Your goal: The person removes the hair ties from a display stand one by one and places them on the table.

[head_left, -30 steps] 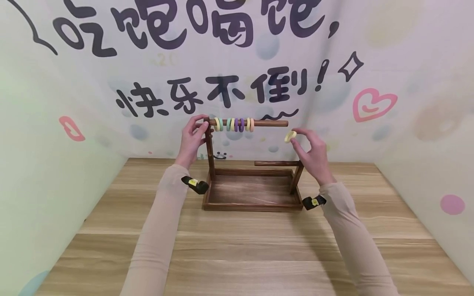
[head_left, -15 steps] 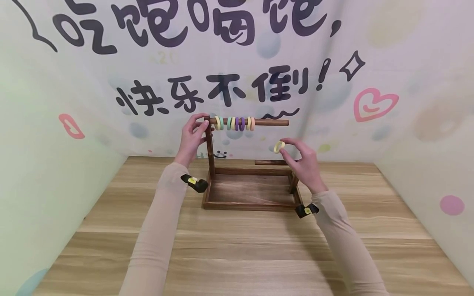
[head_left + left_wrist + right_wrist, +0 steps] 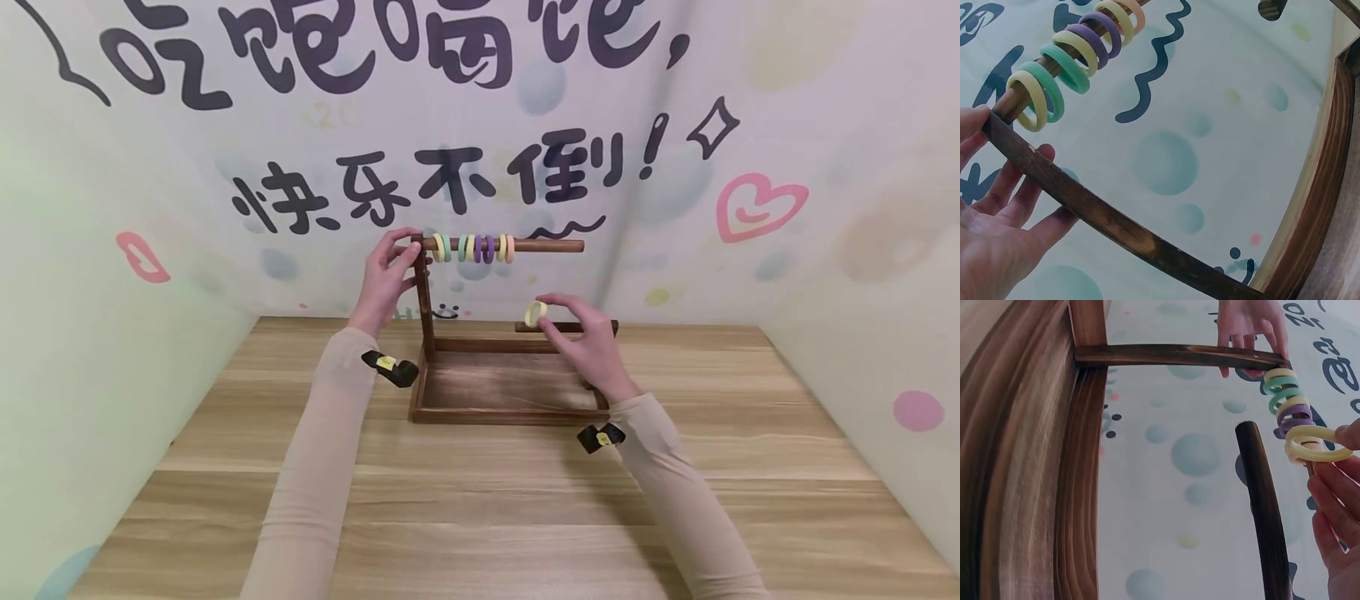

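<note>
My left hand (image 3: 384,279) grips the top of the left post (image 3: 424,304) of a dark wooden rack, thumb at the upper end and fingers behind. From that post an upper rod (image 3: 555,246) runs right, bearing several coloured rings (image 3: 1055,103) in pale yellow, mint green, purple and peach. My right hand (image 3: 591,340) pinches a pale yellow ring (image 3: 1317,457) between thumb and fingers. In the head view this ring is below the upper rod, beside the free left end of the lower rod (image 3: 527,327). The right hand partly hides the lower rod and right post.
The rack's base is a shallow rectangular tray (image 3: 510,416) standing on a wood-grain table (image 3: 465,500). Close behind rises a printed wall (image 3: 315,275) with large dark characters. Side walls flank the table at left and right.
My right hand has moved left and down with the pale yellow ring, from right of the upper rod's end to the lower rod's free end. The left hand stays on the post.
</note>
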Demonstrator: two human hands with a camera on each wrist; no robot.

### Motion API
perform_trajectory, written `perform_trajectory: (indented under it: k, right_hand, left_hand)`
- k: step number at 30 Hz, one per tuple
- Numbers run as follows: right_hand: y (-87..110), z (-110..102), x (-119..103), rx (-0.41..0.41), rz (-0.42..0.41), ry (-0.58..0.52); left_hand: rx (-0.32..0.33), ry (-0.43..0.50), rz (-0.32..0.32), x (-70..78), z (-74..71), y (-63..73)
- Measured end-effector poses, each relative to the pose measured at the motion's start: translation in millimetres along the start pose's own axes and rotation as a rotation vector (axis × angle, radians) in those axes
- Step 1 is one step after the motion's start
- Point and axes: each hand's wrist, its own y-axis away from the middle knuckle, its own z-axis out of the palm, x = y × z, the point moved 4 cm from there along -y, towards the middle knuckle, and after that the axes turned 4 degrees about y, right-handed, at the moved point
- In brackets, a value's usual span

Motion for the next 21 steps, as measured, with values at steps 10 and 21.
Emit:
perform_trajectory:
  k: [10, 21]
  right_hand:
    - [-2.9, 9.7, -39.2, -0.074, -0.011, -0.054]
    - [8.4, 24.7, -41.1, -0.148, 0.015, -0.114]
  left_hand:
    - [-0.028, -0.011, -0.024, -0.9, -2.2, -0.4]
    - [-0.032, -0.007, -0.035, 1.3, -1.9, -0.7]
